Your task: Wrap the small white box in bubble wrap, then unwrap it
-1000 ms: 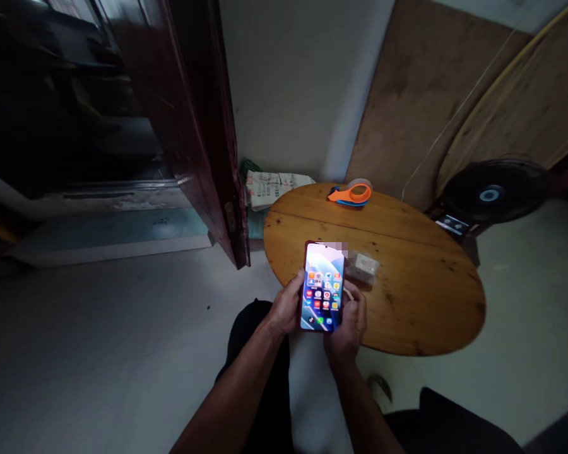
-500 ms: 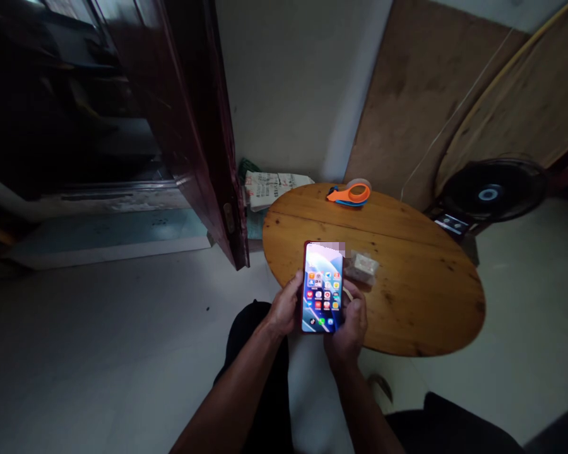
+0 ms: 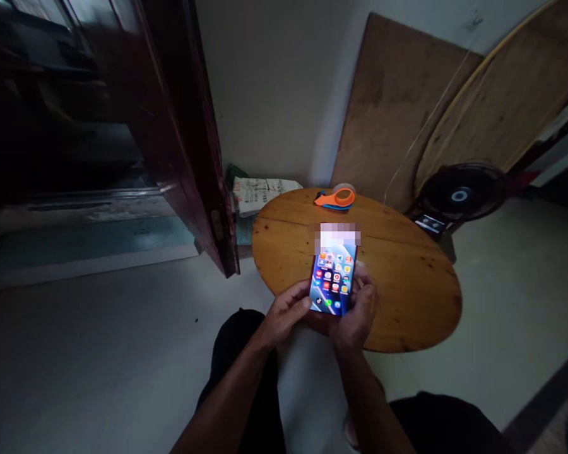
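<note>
Held the phone (image 3: 334, 274) over the near left part of the bench (image 3: 416, 290), leaning slightly right at the top. Pinched its lower left corner with the left hand (image 3: 286, 315) and cupped its right edge in the curled right hand (image 3: 358, 312); could not see the fingers behind it. Judging by the lit rows of icons, had lifted and woken the phone, seemingly without opening an app yet. Saw neither thumb on an icon; could not read the blurred top. Left the orange tape dispenser (image 3: 338, 198) untouched near the far edge, well apart from both hands. Noticed the fan (image 3: 461, 194) at far right, past the bench, and the door (image 3: 180, 145) at left.
</note>
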{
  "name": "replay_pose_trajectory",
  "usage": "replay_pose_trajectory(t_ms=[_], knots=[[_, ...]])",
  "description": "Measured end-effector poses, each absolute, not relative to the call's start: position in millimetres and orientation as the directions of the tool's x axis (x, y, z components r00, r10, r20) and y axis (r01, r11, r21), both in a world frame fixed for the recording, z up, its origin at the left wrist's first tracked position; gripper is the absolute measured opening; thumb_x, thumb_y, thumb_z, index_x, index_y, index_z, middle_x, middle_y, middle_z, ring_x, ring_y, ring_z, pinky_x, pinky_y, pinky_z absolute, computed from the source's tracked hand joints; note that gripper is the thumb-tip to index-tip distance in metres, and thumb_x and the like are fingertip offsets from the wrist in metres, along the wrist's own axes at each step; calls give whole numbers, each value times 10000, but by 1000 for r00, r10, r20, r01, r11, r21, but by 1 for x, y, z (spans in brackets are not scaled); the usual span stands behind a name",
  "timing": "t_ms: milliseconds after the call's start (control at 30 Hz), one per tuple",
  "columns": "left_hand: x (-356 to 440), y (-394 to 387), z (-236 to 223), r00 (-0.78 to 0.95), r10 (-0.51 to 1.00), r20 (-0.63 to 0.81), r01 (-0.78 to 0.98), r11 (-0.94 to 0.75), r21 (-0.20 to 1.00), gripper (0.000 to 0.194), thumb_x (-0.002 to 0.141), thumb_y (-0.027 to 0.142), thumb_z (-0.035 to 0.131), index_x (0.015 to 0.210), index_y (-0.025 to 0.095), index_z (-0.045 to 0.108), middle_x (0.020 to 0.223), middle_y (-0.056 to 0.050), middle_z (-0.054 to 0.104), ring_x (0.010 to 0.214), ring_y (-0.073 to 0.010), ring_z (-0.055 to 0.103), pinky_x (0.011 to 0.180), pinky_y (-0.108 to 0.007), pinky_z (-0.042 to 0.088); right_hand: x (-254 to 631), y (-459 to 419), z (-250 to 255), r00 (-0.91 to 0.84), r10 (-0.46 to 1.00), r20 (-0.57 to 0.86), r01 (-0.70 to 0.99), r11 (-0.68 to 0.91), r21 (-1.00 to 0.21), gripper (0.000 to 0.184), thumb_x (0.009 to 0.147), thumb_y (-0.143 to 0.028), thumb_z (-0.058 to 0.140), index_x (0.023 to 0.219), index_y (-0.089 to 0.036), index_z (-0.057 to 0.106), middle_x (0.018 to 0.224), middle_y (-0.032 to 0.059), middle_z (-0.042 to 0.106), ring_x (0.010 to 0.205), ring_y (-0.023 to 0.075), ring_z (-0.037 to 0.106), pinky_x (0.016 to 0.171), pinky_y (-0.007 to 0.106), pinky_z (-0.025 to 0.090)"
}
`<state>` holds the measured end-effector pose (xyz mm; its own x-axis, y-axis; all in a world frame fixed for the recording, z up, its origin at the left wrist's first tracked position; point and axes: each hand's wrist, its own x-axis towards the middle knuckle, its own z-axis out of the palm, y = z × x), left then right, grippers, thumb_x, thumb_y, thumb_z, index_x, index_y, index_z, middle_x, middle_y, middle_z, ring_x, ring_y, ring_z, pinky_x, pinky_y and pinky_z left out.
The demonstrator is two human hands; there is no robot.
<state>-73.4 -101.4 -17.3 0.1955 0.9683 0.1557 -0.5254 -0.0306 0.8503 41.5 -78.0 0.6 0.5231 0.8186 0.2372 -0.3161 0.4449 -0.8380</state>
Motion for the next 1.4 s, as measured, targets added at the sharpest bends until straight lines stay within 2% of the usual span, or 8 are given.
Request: replay_pose_trajectory(t_ms=[167, 400, 700, 800, 933, 1100, 1267, 1400], knots=[[-71, -102, -14, 210, 967, 145, -574, 2, 819, 490, 781, 385, 739, 1216, 173, 660, 1184, -129, 675, 1117, -282, 616, 1001, -375, 449, 40, -79, -2, 496, 840, 220, -324, 414, -851, 441, 866, -559, 498, 1119, -203, 557, 1096, 71, 655, 991, 227, 644, 837, 421, 508], [-76, -107, -13, 430, 879, 207, -591, 101, 800, 678, 772, 348, 751, 1390, 223, 499, 1280, -154, 607, 1161, -314, 592, 947, -407, 498, 44, -78, -3, 503, 846, 177, -365, 394, -844, 453, 872, -564, 484, 1111, -189, 571, 1065, 63, 666, 964, 209, 648, 833, 400, 505], [-70, -107, -15, 383, 907, 174, -619, 112, 778, 660, 767, 354, 748, 1368, 206, 519, 1291, -153, 599, 1183, -320, 571, 967, -430, 491, 50, -79, -5, 440, 864, 244, -393, 430, -813, 419, 879, -552, 494, 1104, -206, 565, 1102, 60, 659, 992, 205, 637, 832, 387, 498], [-70, -104, -19, 360, 915, 185, -633, 94, 768, 661, 767, 357, 748, 1367, 200, 518, 1314, -158, 581, 1196, -324, 558, 971, -433, 489, 61, -79, -8, 376, 867, 326, -289, 445, -848, 458, 899, -556, 451, 1165, -196, 551, 1106, 84, 657, 962, 216, 641, 802, 396, 500], [-74, -99, -26, 330, 918, 219, -657, 57, 751, 636, 778, 339, 743, 1360, 210, 520, 1311, -142, 583, 1167, -309, 580, 956, -419, 500, 101, -80, -8, 413, 788, 457, -6, 504, -864, 389, 918, -483, 467, 1140, -185, 582, 1049, 85, 670, 851, 194, 652, 740, 345, 476], [-84, -91, -30, 274, 939, 207, -664, 29, 747, 518, 808, 269, 717, 1301, 216, 567, 1242, -107, 624, 1098, -259, 621, 936, -380, 518, 175, -74, -10, 444, 795, 414, 294, 308, -905, 412, 875, -529, 511, 1035, -171, 639, 1068, 107, 673, 852, 207, 650, 688, 315, 462], [-95, -82, -24, 185, 978, 91, -660, 56, 749, 443, 800, 189, 704, 1231, 205, 600, 1204, -76, 636, 1053, -224, 643, 918, -344, 537, 218, -68, -21, 460, 864, 205, 265, 87, -960, 517, 809, -610, 542, 1015, -152, 664, 906, 97, 680, 791, 202, 653, 686, 321, 504], [-110, -53, -14, 141, 990, -27, -624, 110, 774, 378, 771, 86, 668, 1139, 163, 628, 1067, -62, 680, 958, -189, 671, 919, -353, 551, 222, -68, -29, 435, 882, 181, 267, 65, -961, 552, 802, -635, 530, 1033, -154, 667, 857, 87, 684, 784, 207, 661, 733, 344, 524]])
